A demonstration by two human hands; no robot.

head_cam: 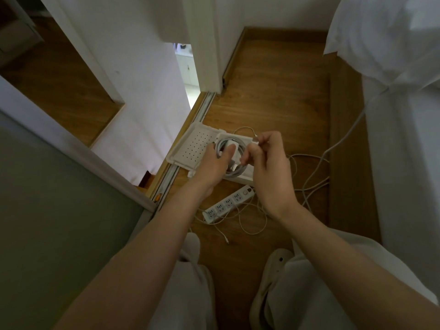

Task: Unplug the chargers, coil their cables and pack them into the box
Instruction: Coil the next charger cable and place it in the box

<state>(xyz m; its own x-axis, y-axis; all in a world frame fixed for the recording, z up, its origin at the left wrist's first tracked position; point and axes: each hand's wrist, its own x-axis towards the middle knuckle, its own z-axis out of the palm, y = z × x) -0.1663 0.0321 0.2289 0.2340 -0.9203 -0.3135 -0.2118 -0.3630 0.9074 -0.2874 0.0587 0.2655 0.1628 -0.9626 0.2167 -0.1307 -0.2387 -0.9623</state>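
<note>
- Small white charger brick (230, 146) and its coiled white cable (220, 148) are gripped in the left hand (214, 164), with the thumb laid across the loops, presumably so the coil is kept from springing open
- The cable's free end is pinched between thumb and forefinger of the right hand (269, 167), likely to be tucked or wrapped as the last turn
- The bundle is held directly over the open white plastic box (242, 179) on the wooden floor (273, 103), with the perforated white lid (192, 148) swung out left, so only a short drop is needed
- The white power strip (228, 201) lies just nearer, its visible sockets empty
- Loose white cables (309, 184) sprawled beside it are not yet coiled
</note>
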